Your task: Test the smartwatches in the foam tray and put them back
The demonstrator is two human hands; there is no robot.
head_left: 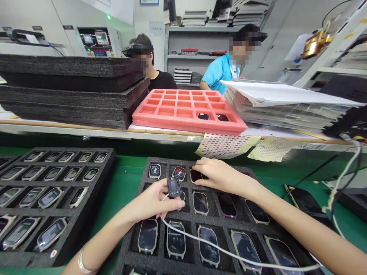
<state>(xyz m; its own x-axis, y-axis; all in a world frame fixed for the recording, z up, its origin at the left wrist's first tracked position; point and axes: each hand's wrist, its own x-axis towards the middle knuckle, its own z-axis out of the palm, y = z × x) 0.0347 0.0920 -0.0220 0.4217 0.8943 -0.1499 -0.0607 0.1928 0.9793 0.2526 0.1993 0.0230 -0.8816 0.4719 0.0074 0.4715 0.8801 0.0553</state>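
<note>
My left hand [155, 202] grips a small black square charging cradle [174, 187] on a white cable [200, 240], held above the front foam tray [164, 263]. Just behind its fingertips a watch case [182, 198] shows partly in its slot. In the tray's back row my right hand [218, 173] has its thumb and fingers closed at a dark-screened watch case [195, 176], which they partly cover. Left of that, a watch case [179, 173] shows a lit red dial, and another [155, 170] a lit dark dial. Several dark-screened cases fill nearer slots.
A second foam tray [61, 250] of watch cases lies left on the green bench [107, 217]. On the shelf stand stacked black foam [114, 103], a pink tray [172, 124] with two watch faces, and bagged sheets [275, 110]. Two people [162, 80] [218, 72] work beyond.
</note>
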